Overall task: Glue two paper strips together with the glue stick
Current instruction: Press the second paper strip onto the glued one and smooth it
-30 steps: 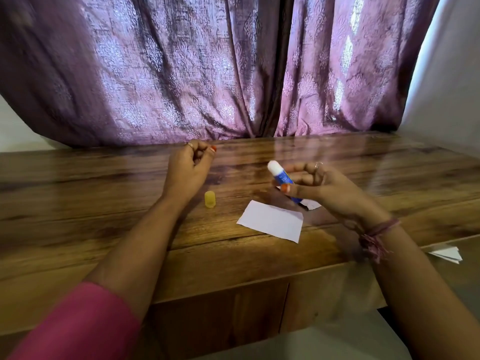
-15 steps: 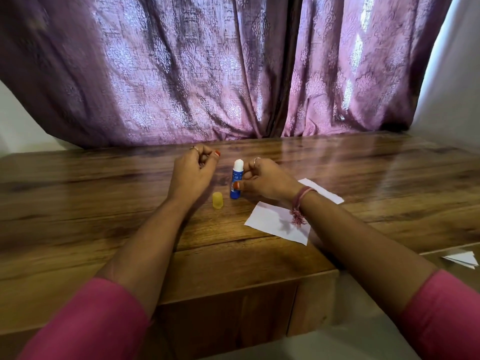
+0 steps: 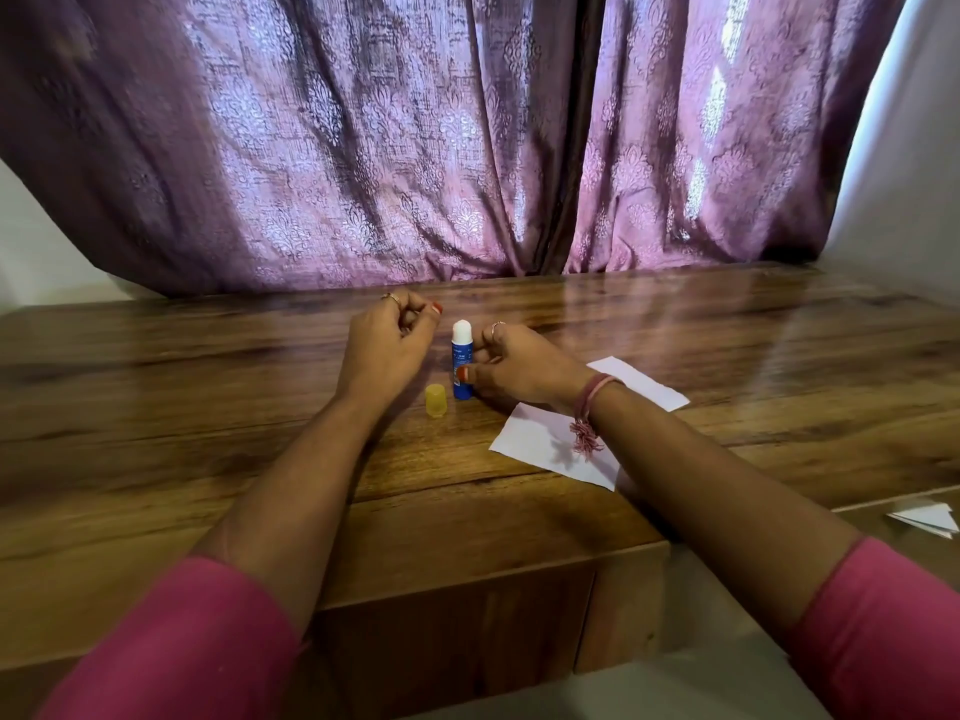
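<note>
We see the left hand (image 3: 387,345) curled, holding nothing, above bare glossy wooden worktop (image 3: 156,407). Beside it stand a yellow cap (image 3: 435,401) and the upright, uncapped blue glue stick (image 3: 462,363), gripped by the right hand (image 3: 519,368). 2 white paper strips (image 3: 550,449) lie flat, clear of the front edge.

Glossy wood table (image 3: 260,387) — matt paper strips (image 3: 550,449) — plastic glue stick (image 3: 461,366)

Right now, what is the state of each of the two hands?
Left hand: closed, fingers curled, holding nothing.
Right hand: holding the glue stick, upright on the table.
</note>
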### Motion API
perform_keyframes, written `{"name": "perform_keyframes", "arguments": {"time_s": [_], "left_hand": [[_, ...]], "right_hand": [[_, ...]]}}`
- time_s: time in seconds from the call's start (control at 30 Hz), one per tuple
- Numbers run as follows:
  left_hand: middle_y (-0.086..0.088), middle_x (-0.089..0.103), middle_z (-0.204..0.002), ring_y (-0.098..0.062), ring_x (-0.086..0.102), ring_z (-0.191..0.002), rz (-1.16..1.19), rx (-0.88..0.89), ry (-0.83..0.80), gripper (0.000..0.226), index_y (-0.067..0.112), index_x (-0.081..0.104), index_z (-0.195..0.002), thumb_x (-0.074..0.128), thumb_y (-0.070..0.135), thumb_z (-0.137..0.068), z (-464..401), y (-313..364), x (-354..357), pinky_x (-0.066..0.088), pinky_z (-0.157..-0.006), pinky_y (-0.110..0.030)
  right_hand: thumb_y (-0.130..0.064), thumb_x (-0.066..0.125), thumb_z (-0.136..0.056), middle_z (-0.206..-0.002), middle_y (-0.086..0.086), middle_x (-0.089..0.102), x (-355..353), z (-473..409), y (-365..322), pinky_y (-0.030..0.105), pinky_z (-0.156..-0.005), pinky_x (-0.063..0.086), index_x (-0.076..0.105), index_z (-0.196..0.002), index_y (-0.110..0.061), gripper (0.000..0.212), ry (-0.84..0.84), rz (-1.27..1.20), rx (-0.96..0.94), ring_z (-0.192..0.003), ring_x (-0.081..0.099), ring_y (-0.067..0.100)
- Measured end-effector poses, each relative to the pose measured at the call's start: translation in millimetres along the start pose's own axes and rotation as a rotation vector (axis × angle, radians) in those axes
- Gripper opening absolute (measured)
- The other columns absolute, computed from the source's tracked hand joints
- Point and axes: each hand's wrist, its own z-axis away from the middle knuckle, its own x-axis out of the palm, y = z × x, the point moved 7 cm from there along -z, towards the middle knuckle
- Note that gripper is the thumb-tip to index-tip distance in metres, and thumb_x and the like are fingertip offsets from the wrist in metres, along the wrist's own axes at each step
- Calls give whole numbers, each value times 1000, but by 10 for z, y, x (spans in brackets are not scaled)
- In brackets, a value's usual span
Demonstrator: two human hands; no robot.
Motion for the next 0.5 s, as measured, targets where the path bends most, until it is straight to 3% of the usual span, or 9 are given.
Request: {"name": "perform_keyframes", "arguments": {"time_s": [0.13,0.23,0.3,0.4,0.5], "left_hand": [[12,49,-57,-2,43,-52,25,-18,5,15,25,60,-75,62,27,-90,-10,-50,9,41,-54,-27],[11,49,-57,-4,45,-53,29,-19,13,14,24,61,-75,62,28,-89,-17,-78,4,43,-56,-29],[12,49,-56,0,43,-51,19,-23,26,17,26,60,-72,62,29,-88,-26,-87,-6,41,-54,-26],[13,50,-57,2,43,-50,23,-40,48,20,29,57,-69,63,28,-88,-31,-80,-22,40,-53,-22],[13,51,-58,4,44,-49,13,-43,91,23,30,55,-65,63,26,-87,-34,-44,-79,37,-50,-14]], "right_hand": [[-10,61,-91,-85,13,61,12,11,-9,37,-75,46,60,-106,0,18,-29,-4,-1,-74,54,22],[-11,63,-90,-92,16,66,8,32,-31,43,-84,50,60,-110,-3,21,-39,31,-6,-80,59,23],[-9,63,-90,-105,18,69,-1,52,-34,44,-94,51,60,-116,-5,28,-52,50,-12,-94,65,28],[3,58,-90,-100,12,64,-50,138,-31,33,-89,54,57,-120,-11,33,-96,-84,-23,-95,63,24],[12,52,-90,-106,21,58,-244,239,51,45,-94,53,53,-123,-4,37,-33,-176,5,-102,63,32]]}}
